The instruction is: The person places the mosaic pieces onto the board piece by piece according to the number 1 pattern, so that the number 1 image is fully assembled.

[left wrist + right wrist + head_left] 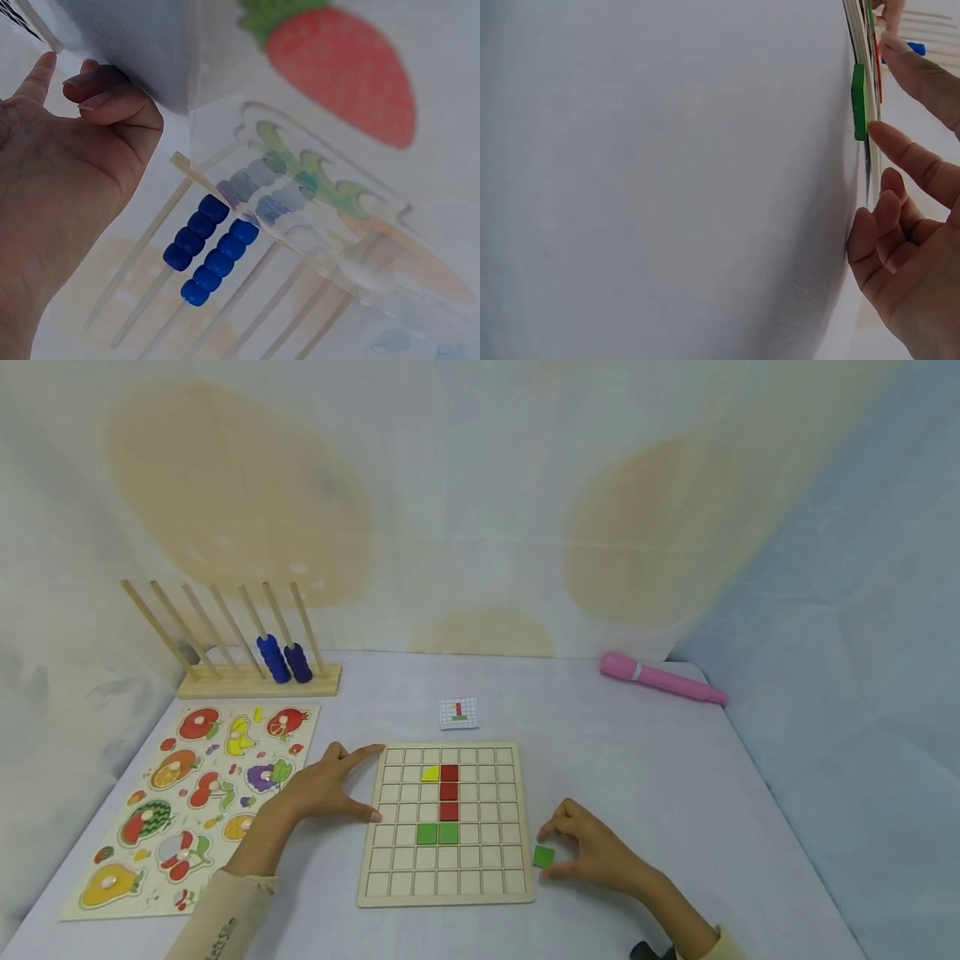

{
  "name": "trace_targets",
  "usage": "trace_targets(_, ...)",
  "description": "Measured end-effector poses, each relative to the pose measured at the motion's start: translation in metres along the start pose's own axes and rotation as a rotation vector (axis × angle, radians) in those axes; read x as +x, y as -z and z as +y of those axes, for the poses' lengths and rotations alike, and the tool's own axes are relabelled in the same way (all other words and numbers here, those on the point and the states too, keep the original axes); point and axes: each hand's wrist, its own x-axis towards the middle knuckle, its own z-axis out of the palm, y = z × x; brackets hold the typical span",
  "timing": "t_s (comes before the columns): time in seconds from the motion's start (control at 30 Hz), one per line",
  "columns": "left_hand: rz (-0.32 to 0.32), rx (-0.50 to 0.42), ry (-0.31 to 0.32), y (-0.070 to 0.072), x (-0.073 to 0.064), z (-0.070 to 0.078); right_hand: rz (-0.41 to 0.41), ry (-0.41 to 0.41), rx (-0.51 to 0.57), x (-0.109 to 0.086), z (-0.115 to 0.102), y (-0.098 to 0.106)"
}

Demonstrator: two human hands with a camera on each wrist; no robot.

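Observation:
A wooden grid board (491,860) lies on the table with three red tiles (448,792) in a column. Two green tiles (437,833) sit beneath them, and a yellow quarter-round tile (431,773) is beside the top red one. My left hand (322,789) touches the board's left edge, its thumb and forefinger spread apart. Just off the right edge is a loose green tile (543,857), also seen edge-on (859,102) in the right wrist view. Around it my right hand (588,852) bends thumb and forefinger, one fingertip very near the tile; a firm pinch is not visible.
Behind the board lies a small pattern card (458,713). A fruit puzzle board (161,827) is at the left, with a wooden peg abacus (258,681) carrying blue beads behind it. A pink pen-shaped object (663,678) lies at the back right.

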Motion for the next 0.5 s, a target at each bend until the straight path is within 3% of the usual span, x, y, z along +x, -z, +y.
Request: trace_targets(0.5,0.006,-0.006,-0.013,-0.0001,-0.0012,0.0005,0.098,0.074,-0.055,-0.0024,0.0018,-0.0098)
